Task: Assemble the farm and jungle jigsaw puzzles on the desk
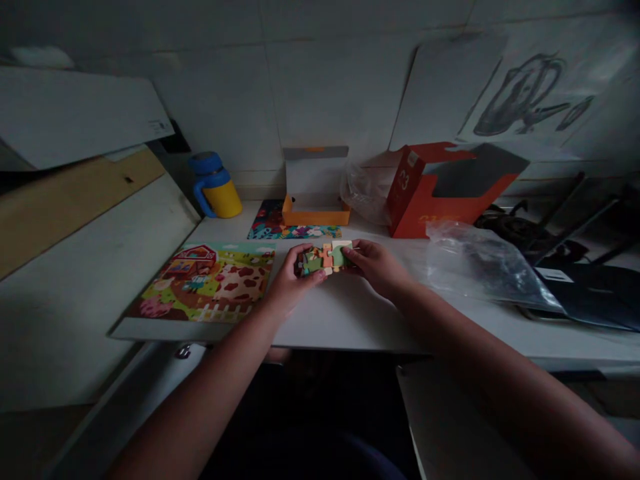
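Observation:
Both my hands hold a small cluster of joined puzzle pieces (325, 257), green, orange and cream, just above the white table (350, 313). My left hand (290, 277) grips its left end with curled fingers. My right hand (376, 265) pinches the right end. A finished farm puzzle picture (210, 280) with a red barn and a spotted cow lies to the left of my hands.
At the back stand a blue and yellow jug (216, 187), an open orange-rimmed box (315, 193) on a colourful puzzle sheet (277, 227), and a red carton (440, 190). Clear plastic bags (480, 263) and dark items fill the right side.

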Action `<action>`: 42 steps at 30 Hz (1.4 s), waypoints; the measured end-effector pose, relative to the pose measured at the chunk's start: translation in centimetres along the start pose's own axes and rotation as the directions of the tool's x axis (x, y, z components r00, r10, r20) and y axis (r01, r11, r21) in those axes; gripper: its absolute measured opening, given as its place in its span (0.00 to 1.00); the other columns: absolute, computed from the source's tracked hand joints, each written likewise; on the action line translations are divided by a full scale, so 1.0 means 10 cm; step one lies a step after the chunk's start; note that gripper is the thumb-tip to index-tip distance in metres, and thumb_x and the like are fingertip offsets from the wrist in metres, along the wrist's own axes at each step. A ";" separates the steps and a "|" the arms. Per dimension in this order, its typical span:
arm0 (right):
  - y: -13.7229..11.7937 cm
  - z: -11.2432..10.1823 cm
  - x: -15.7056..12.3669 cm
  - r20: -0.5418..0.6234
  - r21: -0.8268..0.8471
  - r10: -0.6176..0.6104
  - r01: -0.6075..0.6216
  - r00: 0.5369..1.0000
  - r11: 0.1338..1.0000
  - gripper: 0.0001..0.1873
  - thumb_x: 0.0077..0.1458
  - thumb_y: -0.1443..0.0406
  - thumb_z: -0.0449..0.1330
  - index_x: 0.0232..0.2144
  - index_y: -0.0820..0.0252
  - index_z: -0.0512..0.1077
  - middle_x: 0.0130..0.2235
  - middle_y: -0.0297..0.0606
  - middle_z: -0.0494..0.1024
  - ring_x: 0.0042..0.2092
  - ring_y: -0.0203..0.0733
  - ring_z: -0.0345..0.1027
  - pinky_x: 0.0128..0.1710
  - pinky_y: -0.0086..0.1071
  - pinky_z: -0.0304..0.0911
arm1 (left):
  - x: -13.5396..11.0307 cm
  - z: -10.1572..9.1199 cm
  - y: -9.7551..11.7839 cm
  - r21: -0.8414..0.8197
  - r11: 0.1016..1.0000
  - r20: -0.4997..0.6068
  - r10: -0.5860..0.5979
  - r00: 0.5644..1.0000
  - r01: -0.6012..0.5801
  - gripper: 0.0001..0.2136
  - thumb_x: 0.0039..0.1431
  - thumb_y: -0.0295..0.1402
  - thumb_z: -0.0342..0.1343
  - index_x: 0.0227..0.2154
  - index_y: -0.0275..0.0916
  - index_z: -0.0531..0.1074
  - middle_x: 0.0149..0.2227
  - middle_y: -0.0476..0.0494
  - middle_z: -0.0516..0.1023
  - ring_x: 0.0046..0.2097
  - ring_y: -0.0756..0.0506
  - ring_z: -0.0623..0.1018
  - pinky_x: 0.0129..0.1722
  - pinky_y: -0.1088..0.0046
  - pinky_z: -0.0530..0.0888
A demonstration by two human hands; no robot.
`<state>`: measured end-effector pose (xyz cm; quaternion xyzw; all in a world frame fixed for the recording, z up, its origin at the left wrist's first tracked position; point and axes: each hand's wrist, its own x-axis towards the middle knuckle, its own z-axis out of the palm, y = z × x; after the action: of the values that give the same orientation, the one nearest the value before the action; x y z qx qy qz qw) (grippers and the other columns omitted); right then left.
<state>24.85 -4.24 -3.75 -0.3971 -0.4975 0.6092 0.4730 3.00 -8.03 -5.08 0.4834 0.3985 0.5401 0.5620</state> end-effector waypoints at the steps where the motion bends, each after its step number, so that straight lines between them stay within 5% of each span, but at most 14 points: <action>1: 0.00 0.00 0.00 0.021 -0.009 0.006 -0.006 1.000 1.000 0.24 0.50 0.45 0.75 0.37 0.52 0.73 0.39 0.35 0.84 0.38 0.43 0.80 0.42 0.39 0.79 | 0.00 0.01 0.02 -0.005 1.000 -0.007 -0.017 1.000 0.017 0.36 0.49 0.37 0.78 0.60 0.47 0.69 0.56 0.41 0.76 0.53 0.40 0.80 0.51 0.60 0.83; 6: -0.02 0.04 0.01 0.097 -0.248 -0.056 0.078 0.994 0.966 0.21 0.60 0.44 0.68 0.36 0.52 0.71 0.32 0.33 0.82 0.32 0.42 0.77 0.31 0.34 0.71 | 0.02 -0.03 0.06 0.084 0.996 -0.057 -0.034 0.998 0.038 0.32 0.54 0.38 0.76 0.60 0.49 0.71 0.58 0.43 0.75 0.53 0.42 0.79 0.49 0.66 0.82; 11: -0.13 -0.32 0.00 -0.136 -0.452 -0.161 0.084 0.977 0.888 0.23 0.64 0.43 0.62 0.37 0.55 0.73 0.30 0.37 0.81 0.28 0.42 0.73 0.28 0.33 0.65 | 0.07 -0.11 0.08 0.058 0.993 -0.130 -0.091 0.987 0.099 0.32 0.55 0.37 0.75 0.61 0.49 0.70 0.58 0.43 0.75 0.53 0.43 0.80 0.49 0.67 0.83; 16: -0.19 -0.78 -0.01 -0.391 -0.723 -0.181 -0.179 0.902 0.667 0.19 0.63 0.55 0.63 0.52 0.56 0.73 0.37 0.41 0.85 0.33 0.46 0.78 0.31 0.34 0.64 | 0.10 -0.13 0.14 -0.060 0.985 -0.168 -0.172 0.971 0.164 0.30 0.56 0.36 0.75 0.60 0.52 0.69 0.60 0.45 0.73 0.53 0.45 0.80 0.46 0.71 0.83; 21: -0.14 -0.89 0.05 -0.461 -0.837 -0.203 -0.348 0.864 0.423 0.18 0.64 0.57 0.62 0.52 0.58 0.74 0.38 0.43 0.85 0.38 0.51 0.78 0.35 0.37 0.63 | 0.07 -0.12 0.16 -0.044 0.981 -0.162 -0.196 0.967 0.191 0.31 0.55 0.37 0.75 0.59 0.51 0.70 0.62 0.43 0.72 0.55 0.43 0.80 0.47 0.67 0.84; 27: -0.11 -0.85 0.03 -0.419 -0.908 -0.382 -0.364 0.824 0.210 0.21 0.65 0.52 0.62 0.50 0.61 0.77 0.52 0.57 0.78 0.43 0.56 0.75 0.42 0.44 0.67 | 0.02 -0.16 0.09 0.032 0.990 -0.108 -0.133 0.985 0.137 0.31 0.56 0.40 0.74 0.61 0.48 0.69 0.59 0.40 0.75 0.55 0.39 0.80 0.51 0.61 0.84; 30: -0.17 -0.53 -0.11 -0.284 -0.945 -0.451 -0.168 0.846 0.281 0.19 0.67 0.52 0.60 0.49 0.59 0.78 0.51 0.53 0.78 0.39 0.50 0.74 0.41 0.43 0.69 | 0.00 -0.18 0.03 0.161 0.985 -0.054 -0.050 0.997 0.058 0.31 0.58 0.42 0.73 0.62 0.47 0.69 0.58 0.40 0.77 0.54 0.41 0.81 0.53 0.63 0.82; 34: -0.13 0.09 -0.41 -0.114 -0.788 -0.288 0.090 0.951 0.609 0.24 0.67 0.51 0.63 0.59 0.55 0.74 0.48 0.44 0.82 0.39 0.43 0.75 0.37 0.36 0.71 | -0.04 -0.16 0.01 0.337 0.938 0.088 0.058 0.994 -0.084 0.29 0.61 0.39 0.71 0.63 0.48 0.69 0.62 0.39 0.76 0.60 0.38 0.79 0.61 0.59 0.77; 38: 0.12 0.41 -0.69 -0.318 -0.599 -0.171 -0.058 0.933 0.798 0.20 0.64 0.47 0.66 0.48 0.53 0.77 0.35 0.37 0.81 0.34 0.42 0.74 0.34 0.34 0.69 | -0.06 -0.16 0.00 0.396 0.886 0.199 0.175 0.964 -0.243 0.26 0.62 0.35 0.70 0.62 0.49 0.70 0.64 0.38 0.74 0.67 0.37 0.73 0.69 0.54 0.69; 42: 0.26 0.39 -0.93 -0.489 -0.385 -0.047 -0.168 0.871 0.907 0.24 0.60 0.43 0.65 0.44 0.53 0.71 0.34 0.37 0.82 0.31 0.43 0.77 0.30 0.34 0.70 | -0.06 -0.18 0.01 0.354 0.913 0.182 0.144 0.973 -0.202 0.26 0.62 0.36 0.70 0.61 0.48 0.69 0.65 0.39 0.74 0.64 0.38 0.76 0.65 0.56 0.71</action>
<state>22.88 -14.27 -5.47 -0.6446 -0.4673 0.3842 0.4675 1.19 -8.38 -5.43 0.6537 0.4045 0.4646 0.4395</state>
